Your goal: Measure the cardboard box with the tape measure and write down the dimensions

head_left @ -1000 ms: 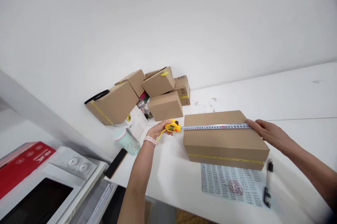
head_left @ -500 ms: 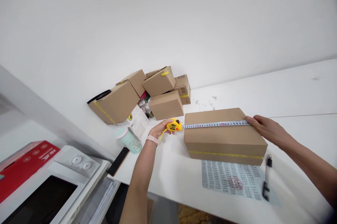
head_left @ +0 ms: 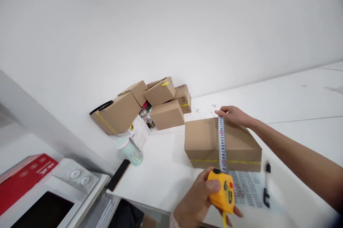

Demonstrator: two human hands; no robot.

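A flat cardboard box with a yellow tape strip lies on the white table. My left hand is closed round a yellow tape measure in front of the box's near side. Its white blade runs front to back across the box top. My right hand pinches the blade's end down at the box's far edge.
A pile of smaller cardboard boxes leans against the wall at the back left. A mint cup and a black phone sit left of the box. A printed sheet and black pen lie in front. A white machine stands lower left.
The tape ran left to right along the box top; now it runs front to back. My left hand came round to the near side and my right hand moved to the far edge.
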